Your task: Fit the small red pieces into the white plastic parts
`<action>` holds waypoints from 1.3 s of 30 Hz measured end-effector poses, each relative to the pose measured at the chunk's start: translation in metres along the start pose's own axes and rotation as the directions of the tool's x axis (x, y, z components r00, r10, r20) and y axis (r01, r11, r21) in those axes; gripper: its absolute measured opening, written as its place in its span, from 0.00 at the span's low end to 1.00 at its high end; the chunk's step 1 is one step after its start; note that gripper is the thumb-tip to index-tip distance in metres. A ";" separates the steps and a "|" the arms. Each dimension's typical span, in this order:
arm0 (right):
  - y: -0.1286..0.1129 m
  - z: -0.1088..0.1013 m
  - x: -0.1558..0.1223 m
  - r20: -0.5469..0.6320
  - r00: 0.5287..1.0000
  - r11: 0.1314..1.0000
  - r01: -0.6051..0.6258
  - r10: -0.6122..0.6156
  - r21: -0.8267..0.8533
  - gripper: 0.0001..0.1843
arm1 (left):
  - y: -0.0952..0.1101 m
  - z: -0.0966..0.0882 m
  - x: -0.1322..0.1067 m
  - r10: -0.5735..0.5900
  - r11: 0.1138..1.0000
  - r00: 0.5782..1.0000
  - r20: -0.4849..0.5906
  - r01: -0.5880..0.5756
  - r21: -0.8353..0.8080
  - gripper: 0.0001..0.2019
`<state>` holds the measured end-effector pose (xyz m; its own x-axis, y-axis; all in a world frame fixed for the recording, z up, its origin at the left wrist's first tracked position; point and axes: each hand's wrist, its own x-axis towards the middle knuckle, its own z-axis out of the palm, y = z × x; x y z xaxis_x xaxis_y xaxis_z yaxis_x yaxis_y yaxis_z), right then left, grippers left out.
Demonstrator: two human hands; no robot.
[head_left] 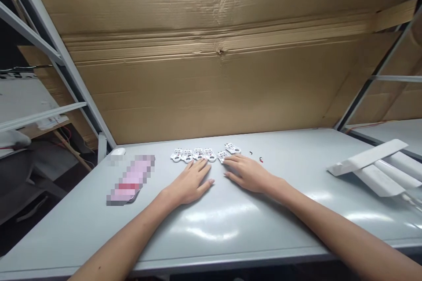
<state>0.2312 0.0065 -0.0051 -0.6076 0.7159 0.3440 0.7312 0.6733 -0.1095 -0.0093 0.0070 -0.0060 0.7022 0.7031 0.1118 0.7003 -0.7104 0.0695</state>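
A row of several small white plastic pieces (187, 155), each with a ring-shaped end, lies side by side on the light grey table. My left hand (187, 185) rests palm down and open, its fingertips at the near edge of the row. Just right of it, my right hand (249, 173) is also palm down with fingers stretched out, its fingertips touching another white piece (221, 156), partly hidden beneath them. Behind that hand lies one more white piece (233, 148), apart from the row.
A blurred pink flat object (133, 180) lies at the left, with a white rounded item (118, 152) behind it. Two tiny dark bits, one a black and red bit (261, 159), lie right of centre. White panels (379, 169) stand at the right. Cardboard (211, 96) walls the back.
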 end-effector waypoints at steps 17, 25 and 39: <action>0.008 0.016 0.007 0.024 1.000 0.998 -0.021 0.020 0.055 0.32 | 0.002 -0.004 0.000 -0.009 1.000 1.000 0.015 0.009 -0.022 0.27; 0.032 0.005 0.003 -0.159 0.972 0.983 -0.163 0.174 0.078 0.22 | 0.005 -0.006 0.000 0.142 0.989 0.985 -0.093 -0.145 -0.027 0.16; 0.022 -0.013 -0.002 -0.056 0.974 0.971 -0.223 0.219 -0.090 0.14 | 0.007 -0.008 0.001 0.144 0.982 0.986 -0.080 -0.152 -0.115 0.15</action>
<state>0.2528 0.0174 0.0043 -0.4144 0.8343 0.3636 0.8733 0.4770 -0.0990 -0.0047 0.0019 0.0022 0.7832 0.5890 0.1994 0.5656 -0.8080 0.1650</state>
